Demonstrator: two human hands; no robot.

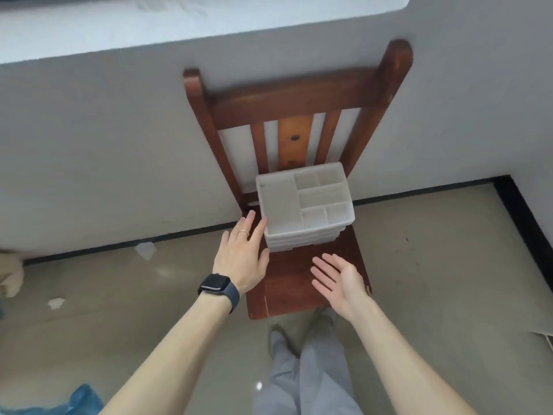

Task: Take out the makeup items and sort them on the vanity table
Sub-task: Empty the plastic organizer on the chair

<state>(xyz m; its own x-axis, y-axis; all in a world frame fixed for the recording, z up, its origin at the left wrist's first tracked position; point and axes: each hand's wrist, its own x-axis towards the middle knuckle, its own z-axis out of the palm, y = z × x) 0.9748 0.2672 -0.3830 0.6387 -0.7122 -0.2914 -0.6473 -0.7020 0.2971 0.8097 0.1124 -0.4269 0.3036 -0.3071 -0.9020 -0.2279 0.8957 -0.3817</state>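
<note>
Organizer trays [305,205] stacked ahead of both flat, empty hands, left hand [242,250] touching, right hand [338,277] short; lopsided lift could slide the stack.

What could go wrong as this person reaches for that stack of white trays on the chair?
1. The stack of trays looks like several loose pieces. With only the left hand at its side and the right hand apart from it, a one-sided lift might let them slide apart.
2. A push from the left could shove the stack toward the right edge of the chair seat and off it.
</note>
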